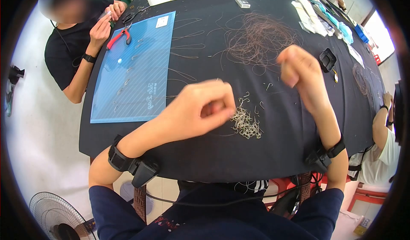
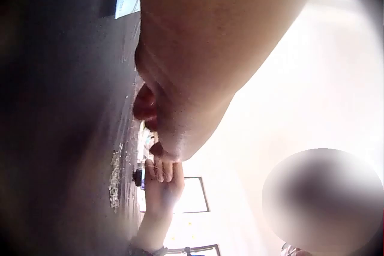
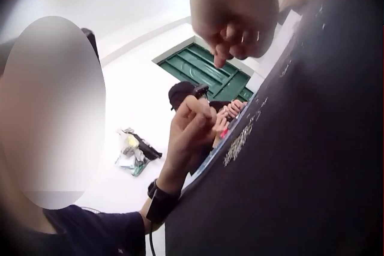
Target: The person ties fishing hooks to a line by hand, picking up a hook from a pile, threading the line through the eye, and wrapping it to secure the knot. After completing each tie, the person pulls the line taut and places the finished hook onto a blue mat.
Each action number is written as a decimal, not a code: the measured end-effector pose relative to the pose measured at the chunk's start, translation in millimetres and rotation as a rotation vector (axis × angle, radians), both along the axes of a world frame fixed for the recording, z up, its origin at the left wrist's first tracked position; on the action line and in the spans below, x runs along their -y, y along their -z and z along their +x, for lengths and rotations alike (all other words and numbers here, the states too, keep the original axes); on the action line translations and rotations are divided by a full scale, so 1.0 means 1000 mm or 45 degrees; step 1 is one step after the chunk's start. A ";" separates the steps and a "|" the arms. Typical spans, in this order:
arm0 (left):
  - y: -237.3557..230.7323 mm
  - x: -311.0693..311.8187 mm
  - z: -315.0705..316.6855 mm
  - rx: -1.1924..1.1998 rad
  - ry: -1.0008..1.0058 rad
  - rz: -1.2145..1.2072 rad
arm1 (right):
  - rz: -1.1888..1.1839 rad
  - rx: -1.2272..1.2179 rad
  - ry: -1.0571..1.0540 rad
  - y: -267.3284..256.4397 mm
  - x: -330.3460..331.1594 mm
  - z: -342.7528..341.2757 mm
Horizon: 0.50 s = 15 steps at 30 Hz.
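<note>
hooks [image 1: 246, 125] lie between left hand [image 1: 198, 105] and right hand [image 1: 303, 75], both curled, contents unclear; blue folder [image 1: 145, 65] leftward.

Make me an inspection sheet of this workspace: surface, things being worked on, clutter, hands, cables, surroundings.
Surface: black cloth over the table.
Job's things: heaped hooks; tangled thread beyond them; thread loops running from the blue bag onto the cloth.
Clutter: red pliers on the bag; black tray; small white box.
Left hand: fingers curled; whether it holds anything is unclear.
Right hand: raised, fingers bent; blurred, grip unclear.
Cables: black cable across the front of the wearer's body.
Surroundings: one person at the left, another person at the right, a fan at lower left.
</note>
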State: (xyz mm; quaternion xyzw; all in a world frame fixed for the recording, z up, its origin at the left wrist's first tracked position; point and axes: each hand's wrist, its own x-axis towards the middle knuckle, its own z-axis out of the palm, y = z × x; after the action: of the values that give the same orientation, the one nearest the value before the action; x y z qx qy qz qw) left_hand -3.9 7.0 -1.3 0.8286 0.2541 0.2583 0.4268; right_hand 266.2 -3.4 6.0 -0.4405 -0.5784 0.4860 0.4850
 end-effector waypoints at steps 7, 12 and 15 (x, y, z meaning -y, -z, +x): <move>0.001 -0.003 0.001 0.120 -0.212 0.567 | -0.017 0.485 -0.367 -0.002 0.028 -0.047; 0.003 -0.003 0.001 0.166 -0.143 0.520 | 0.060 0.423 -0.257 -0.001 0.031 -0.052; 0.000 0.000 0.000 0.165 -0.115 0.458 | 0.067 0.432 -0.274 0.003 0.029 -0.049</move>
State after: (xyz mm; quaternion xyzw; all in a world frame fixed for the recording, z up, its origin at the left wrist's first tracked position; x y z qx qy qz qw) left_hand -3.7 6.6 -1.0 0.8609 0.2127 0.3711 0.2754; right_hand 217.2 -32.4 2.7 -0.4390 -0.7081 0.4386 0.3371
